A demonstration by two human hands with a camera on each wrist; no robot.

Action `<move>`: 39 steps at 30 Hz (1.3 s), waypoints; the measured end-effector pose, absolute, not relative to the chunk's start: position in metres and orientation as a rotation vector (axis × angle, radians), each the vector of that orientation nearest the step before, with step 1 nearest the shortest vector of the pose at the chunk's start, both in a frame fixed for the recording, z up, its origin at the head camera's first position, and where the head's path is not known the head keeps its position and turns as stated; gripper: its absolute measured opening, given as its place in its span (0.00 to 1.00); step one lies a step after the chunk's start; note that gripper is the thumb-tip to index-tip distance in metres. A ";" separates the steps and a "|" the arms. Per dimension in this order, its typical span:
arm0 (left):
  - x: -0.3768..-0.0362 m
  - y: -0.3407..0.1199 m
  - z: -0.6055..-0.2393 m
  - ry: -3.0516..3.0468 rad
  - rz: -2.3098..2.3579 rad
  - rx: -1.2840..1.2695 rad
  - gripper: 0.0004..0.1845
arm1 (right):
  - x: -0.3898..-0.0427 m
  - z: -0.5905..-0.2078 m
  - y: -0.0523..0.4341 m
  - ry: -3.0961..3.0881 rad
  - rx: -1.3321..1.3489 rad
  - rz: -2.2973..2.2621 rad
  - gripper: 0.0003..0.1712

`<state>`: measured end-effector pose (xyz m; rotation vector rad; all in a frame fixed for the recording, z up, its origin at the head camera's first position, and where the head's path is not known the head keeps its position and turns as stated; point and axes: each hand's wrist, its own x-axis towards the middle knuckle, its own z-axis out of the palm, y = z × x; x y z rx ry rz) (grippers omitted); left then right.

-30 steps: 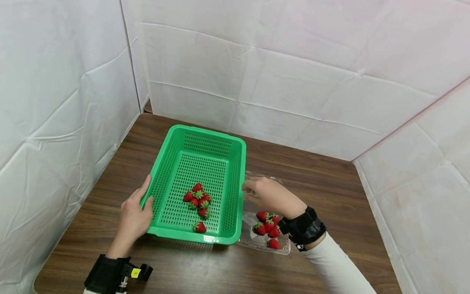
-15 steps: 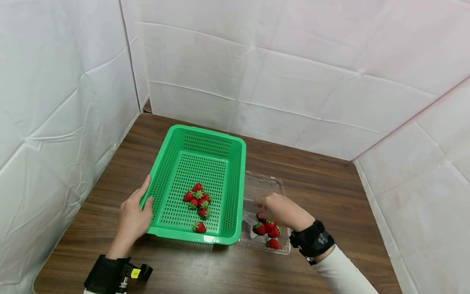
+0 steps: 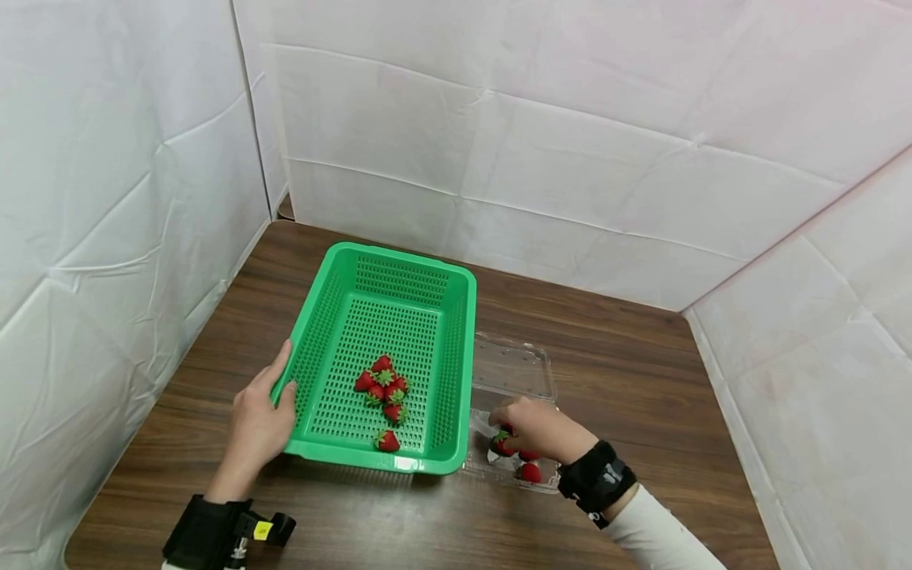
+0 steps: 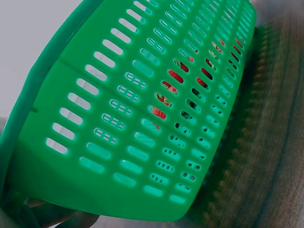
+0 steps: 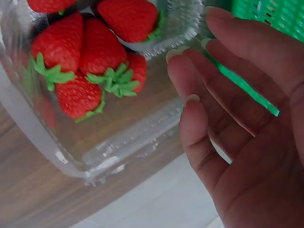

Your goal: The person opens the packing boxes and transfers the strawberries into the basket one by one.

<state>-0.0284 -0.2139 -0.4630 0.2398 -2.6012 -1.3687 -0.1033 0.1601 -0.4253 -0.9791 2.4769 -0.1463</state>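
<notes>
My left hand (image 3: 262, 416) grips the left rim of a green perforated plastic basket (image 3: 468, 356), thumb inside and fingers outside. Several strawberries are clustered on the basket floor, and a single strawberry (image 3: 388, 441) lies nearer its front. To the right is a clear plastic clamshell box (image 3: 509, 368) with its lid folded back. My right hand (image 3: 545, 430) is over the near half of the box. In the right wrist view its fingers are spread and loosely bent with nothing between them, beside several strawberries (image 5: 102, 50). From the head view, the hand hides part of those strawberries.
Basket and box stand side by side on a dark wooden table (image 3: 606, 364). White sheeting (image 3: 570, 142) encloses the table at the back, left and right. Each wrist wears a black strap, and a small device (image 3: 274, 529) sticks out from the left one.
My right hand has moved from beside the basket's right rim toward me, down to the strawberries in the box. The left hand and basket have stayed in place.
</notes>
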 end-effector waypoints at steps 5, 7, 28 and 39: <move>-0.028 -0.215 -0.464 -2.597 -1.356 0.235 0.33 | -0.101 -0.434 0.160 2.482 -1.011 -0.096 0.14; -0.028 -0.215 -0.464 -2.597 -1.351 0.234 0.32 | -0.100 -0.437 0.160 2.487 -1.037 -0.066 0.14; -0.028 -0.214 -0.465 -2.619 -1.304 0.222 0.32 | -0.102 -0.447 0.160 2.511 -1.028 0.003 0.10; -0.028 -0.214 -0.466 -2.605 -1.306 0.222 0.32 | -0.102 -0.450 0.163 2.544 -1.038 0.036 0.12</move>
